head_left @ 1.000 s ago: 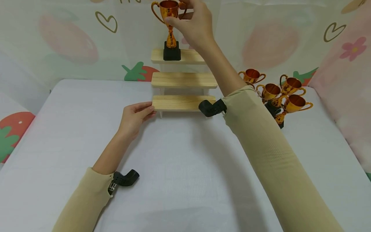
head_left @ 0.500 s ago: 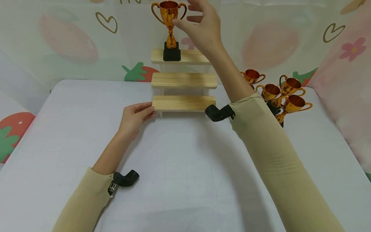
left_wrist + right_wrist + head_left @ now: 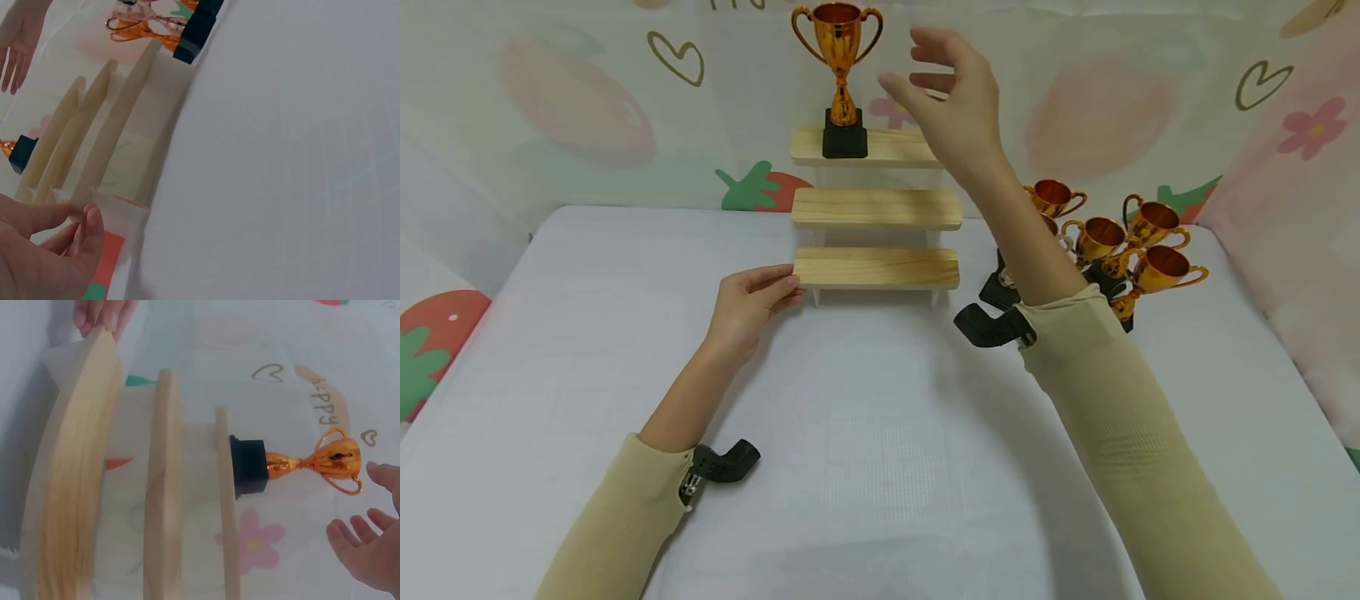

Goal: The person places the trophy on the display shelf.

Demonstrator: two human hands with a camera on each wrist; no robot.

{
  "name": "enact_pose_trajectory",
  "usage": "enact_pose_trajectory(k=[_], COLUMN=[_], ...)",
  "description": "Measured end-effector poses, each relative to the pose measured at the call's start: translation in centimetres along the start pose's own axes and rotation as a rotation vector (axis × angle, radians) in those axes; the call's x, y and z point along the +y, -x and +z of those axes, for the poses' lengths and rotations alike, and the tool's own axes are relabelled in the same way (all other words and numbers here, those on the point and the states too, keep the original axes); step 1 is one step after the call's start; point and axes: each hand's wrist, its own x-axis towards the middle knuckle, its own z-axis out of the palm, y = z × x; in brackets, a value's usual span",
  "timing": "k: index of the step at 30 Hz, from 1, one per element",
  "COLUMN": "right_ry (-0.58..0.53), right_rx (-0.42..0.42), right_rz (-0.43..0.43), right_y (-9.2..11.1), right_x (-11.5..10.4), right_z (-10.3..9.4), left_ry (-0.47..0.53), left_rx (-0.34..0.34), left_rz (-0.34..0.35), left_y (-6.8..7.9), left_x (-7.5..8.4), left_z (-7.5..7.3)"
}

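A gold trophy [image 3: 838,58] with two handles and a black base stands upright near the left end of the top step of a three-tier wooden shelf [image 3: 876,268]. My left hand [image 3: 747,310] pinches the left end of the lowest step between thumb and fingers; the left wrist view shows this grip on the board [image 3: 103,144] closely. To the right of the trophy, my right hand [image 3: 958,104] is raised in the air with fingers spread and nothing in it. The right wrist view shows a gap between the fingers [image 3: 359,534] and the trophy [image 3: 337,457].
Several more gold trophies [image 3: 1161,265] with black bases stand in a cluster on the white table [image 3: 865,450], right of the shelf and partly behind my right forearm. A patterned backdrop [image 3: 1101,108] hangs behind the shelf.
My right hand has let go of the trophy and drawn away to the right and down. The trophy stays on the top step. My left hand keeps its place at the lowest step.
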Motion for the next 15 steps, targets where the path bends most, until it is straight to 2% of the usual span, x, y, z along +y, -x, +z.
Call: enact_pose_trajectory(k=[8, 15], right_ry=[-0.042, -0.027], right_rx=[-0.029, -0.077], right_rz=[0.002, -0.076], right_y=[1.6, 3.1], right_x=[0.2, 0.5], right_z=[-0.1, -0.4], left_ry=[-0.004, 0.007], left_rx=[-0.003, 0.000], left_rz=[0.009, 0.004], left_y=[0.0, -0.1], left_x=[0.0, -0.1], left_z=[0.0, 0.0])
